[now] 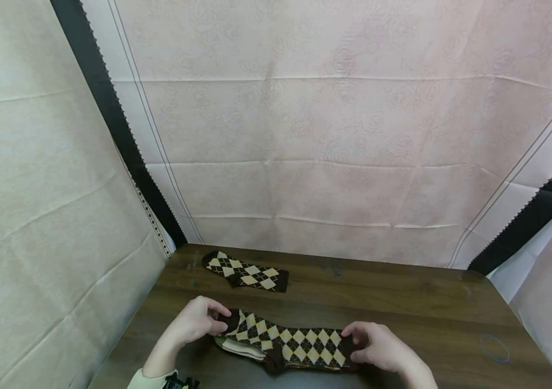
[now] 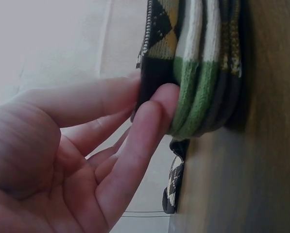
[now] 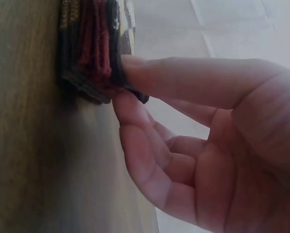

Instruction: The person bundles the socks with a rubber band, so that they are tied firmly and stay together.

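Observation:
A stack of socks lies near the front of the brown table, with a black-and-yellow argyle sock (image 1: 310,346) on top. My left hand (image 1: 197,321) pinches the dark toe of this top sock between thumb and finger. At the other end my right hand (image 1: 380,346) pinches its dark cuff. Below it, the left wrist view shows a folded layer of white and green socks (image 2: 199,94), with darker knit under that. Dark red sock edges (image 3: 97,43) show in the right wrist view, beneath the pinched cuff.
Behind the stack, a single argyle sock (image 1: 251,275) lies flat at the table's back left. A thin blue loop (image 1: 494,348) is on the right of the table (image 1: 426,308). Pale cloth (image 1: 334,135) hangs along the back and both sides.

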A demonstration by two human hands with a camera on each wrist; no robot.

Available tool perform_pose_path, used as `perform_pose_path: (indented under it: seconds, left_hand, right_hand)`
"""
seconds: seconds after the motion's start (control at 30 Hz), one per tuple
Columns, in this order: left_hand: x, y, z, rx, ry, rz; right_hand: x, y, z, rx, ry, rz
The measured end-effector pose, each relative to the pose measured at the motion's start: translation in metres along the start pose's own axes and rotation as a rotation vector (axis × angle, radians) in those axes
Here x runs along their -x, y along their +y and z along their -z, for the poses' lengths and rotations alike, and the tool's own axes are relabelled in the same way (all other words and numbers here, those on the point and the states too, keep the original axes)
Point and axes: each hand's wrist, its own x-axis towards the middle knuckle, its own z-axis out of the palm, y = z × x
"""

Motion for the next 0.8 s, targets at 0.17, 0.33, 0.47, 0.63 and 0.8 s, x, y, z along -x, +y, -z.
perform_pose_path:
  seconds: [0.17, 0.33, 0.47, 0.63, 0.8]
  left_hand:
    - [0.0002, -0.0005, 0.0003, 0.035, 0.016, 0.003]
    - [0.0004, -0.0014, 0.0024, 0.015, 0.048, 0.006]
    - [0.0001, -0.0028, 0.0037, 0.016, 0.049, 0.009]
    - [0.0, -0.0046, 0.0042, 0.022, 0.025, 0.01]
    - [0.0006, -0.0056, 0.004, 0.022, 0.012, 0.01]
  right_hand:
    - [-0.0001, 0.0024, 0.0025, -0.003, 0.013, 0.004]
    - [0.0002, 0.0037, 0.006, -0.046, 0.019, -0.014]
    - [-0.0004, 0.004, 0.0061, -0.05, 0.01, -0.019]
    - [-0.0007, 0.0043, 0.0055, -0.078, 0.005, -0.036]
    - [-0.0013, 0.0032, 0.0054, -0.105, 0.004, -0.046]
